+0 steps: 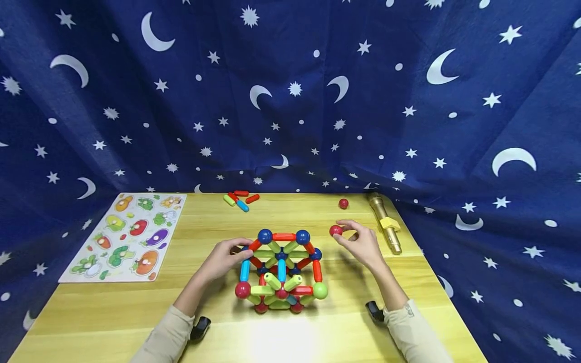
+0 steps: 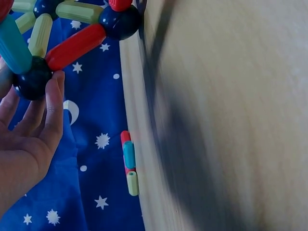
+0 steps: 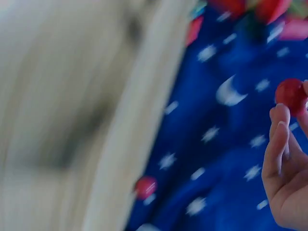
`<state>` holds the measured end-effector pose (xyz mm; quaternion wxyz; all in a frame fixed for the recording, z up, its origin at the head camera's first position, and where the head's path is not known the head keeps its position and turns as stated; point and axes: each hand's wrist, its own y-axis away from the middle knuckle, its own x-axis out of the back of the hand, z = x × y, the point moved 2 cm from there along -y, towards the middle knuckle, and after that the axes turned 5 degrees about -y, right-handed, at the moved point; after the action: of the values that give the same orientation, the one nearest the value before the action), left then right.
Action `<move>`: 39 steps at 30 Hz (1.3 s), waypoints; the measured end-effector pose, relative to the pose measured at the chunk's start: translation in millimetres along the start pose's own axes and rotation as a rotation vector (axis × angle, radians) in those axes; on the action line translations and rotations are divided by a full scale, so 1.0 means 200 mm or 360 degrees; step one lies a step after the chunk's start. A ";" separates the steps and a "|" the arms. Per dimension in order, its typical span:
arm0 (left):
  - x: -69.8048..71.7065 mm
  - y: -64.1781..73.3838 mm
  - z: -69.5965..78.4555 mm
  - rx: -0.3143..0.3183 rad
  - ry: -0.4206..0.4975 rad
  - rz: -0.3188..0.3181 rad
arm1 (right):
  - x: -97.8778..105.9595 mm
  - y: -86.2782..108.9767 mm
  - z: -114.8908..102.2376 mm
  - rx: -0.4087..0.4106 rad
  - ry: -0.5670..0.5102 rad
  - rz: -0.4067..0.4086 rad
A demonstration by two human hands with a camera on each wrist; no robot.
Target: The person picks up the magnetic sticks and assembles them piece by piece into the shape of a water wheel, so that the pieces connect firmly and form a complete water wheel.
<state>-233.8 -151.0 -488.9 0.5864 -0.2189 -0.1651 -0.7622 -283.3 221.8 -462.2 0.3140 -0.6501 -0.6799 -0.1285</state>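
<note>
A frame of magnetic sticks and balls stands on the table in the head view, with red, light green and light blue sticks joined by coloured balls. At its left side, my left hand grips a dark blue ball where a light blue stick and a red stick meet. To the right of the frame, my right hand pinches a red ball between thumb and fingers, apart from the frame. That red ball also shows at the right wrist view's edge.
Several loose sticks lie at the table's back. Another red ball rests at the back right, near a gold tube with a yellow nut. A vegetable puzzle board lies on the left. Behind hangs a starry blue cloth.
</note>
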 end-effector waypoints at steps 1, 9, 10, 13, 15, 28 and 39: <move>0.00 0.00 0.00 -0.0003 -0.0002 0.0000 | -0.01 0.04 -0.06 0.0055 -0.0080 -0.0023; 0.01 0.01 0.01 -0.0013 -0.0007 -0.0006 | -0.05 0.27 -0.37 0.0482 -0.0414 -0.0258; 0.01 0.01 0.00 -0.0008 -0.0002 -0.0006 | -0.06 0.29 -0.40 0.0529 -0.0422 -0.0284; 0.01 0.01 0.00 0.0017 0.0011 0.0000 | -0.08 0.32 -0.43 0.0658 -0.0435 -0.0353; 0.01 0.01 -0.01 0.0026 0.0014 0.0004 | -0.09 0.33 -0.46 0.0740 -0.0441 -0.0403; 0.00 0.01 -0.03 -0.0033 0.0043 0.0006 | -0.11 0.34 -0.49 0.0781 -0.0374 -0.0603; -0.01 0.03 -0.02 -0.0045 0.0019 0.0004 | -0.07 -0.23 -0.03 0.0054 -0.0001 -0.0288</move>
<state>-228.6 -153.2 -492.3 0.5851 -0.2228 -0.1504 -0.7651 -326.0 202.2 -455.9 0.3117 -0.5806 -0.7381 -0.1446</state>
